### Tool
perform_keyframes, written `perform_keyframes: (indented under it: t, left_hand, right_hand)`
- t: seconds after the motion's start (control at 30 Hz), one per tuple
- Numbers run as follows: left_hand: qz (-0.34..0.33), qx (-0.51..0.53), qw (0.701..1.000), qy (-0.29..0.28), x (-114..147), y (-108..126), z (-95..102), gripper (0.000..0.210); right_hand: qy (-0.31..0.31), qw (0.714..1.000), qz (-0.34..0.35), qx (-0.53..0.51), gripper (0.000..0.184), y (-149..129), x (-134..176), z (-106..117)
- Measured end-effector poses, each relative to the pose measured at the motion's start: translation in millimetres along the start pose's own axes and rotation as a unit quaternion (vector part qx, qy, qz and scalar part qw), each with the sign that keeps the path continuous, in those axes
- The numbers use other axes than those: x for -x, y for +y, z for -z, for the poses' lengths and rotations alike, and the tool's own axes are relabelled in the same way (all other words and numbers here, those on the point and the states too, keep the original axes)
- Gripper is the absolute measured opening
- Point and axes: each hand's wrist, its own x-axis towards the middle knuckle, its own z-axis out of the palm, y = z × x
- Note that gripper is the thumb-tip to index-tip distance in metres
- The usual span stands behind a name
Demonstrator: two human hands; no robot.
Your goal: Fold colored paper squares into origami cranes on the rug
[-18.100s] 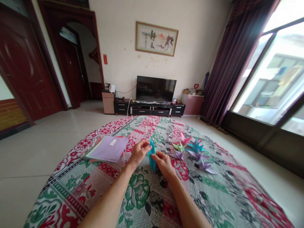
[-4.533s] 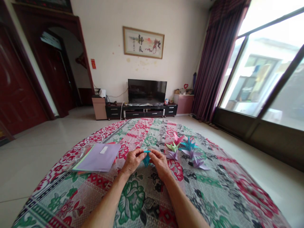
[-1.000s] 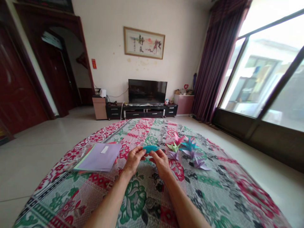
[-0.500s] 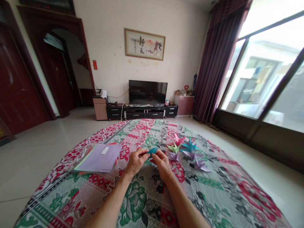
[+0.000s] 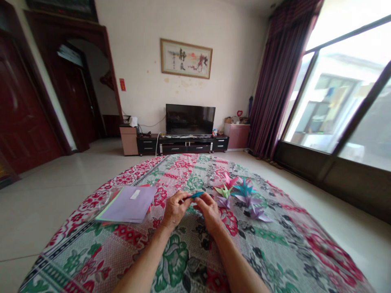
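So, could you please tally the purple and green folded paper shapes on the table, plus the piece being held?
Purple folded shapes: 3
Green folded shape: 1
Blue paper piece, held between the left hand and right hand: 1
Total: 5

Folded blue paper [image 5: 197, 195] between fingers [image 5: 182, 195] over flowered tablecloth [image 5: 250, 252]
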Motion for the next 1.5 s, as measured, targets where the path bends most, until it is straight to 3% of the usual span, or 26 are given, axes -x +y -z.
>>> perform_keyframes:
  t: [0.37,0.73,1.13,1.37,1.5]
  left_hand:
    - [0.074,0.024,0.996,-0.042,2.3,-4.9,-3.8,0.016]
    - [0.157,0.095,0.98,-0.08,4.3,-8.2,-5.1,0.02]
    - [0.172,0.096,0.974,-0.108,4.8,-11.2,-3.2,0.021]
    - [0.187,0.113,0.973,-0.072,3.0,-9.5,-3.5,0.02]
    - [0.184,0.116,0.975,-0.041,2.1,-9.2,-3.4,0.021]
  right_hand:
    - [0.01,0.998,0.037,0.057,0.028,-3.7,-1.1,-2.1]
    - [-0.011,0.999,0.016,0.039,0.031,2.7,-2.5,1.9]
    - [0.004,0.998,-0.024,-0.063,0.03,-1.8,-1.6,-2.8]
    - [-0.028,0.994,-0.052,-0.088,0.035,-6.1,0.5,-5.2]
    - [-0.05,0.996,-0.037,-0.065,0.027,-2.1,1.2,-3.5]
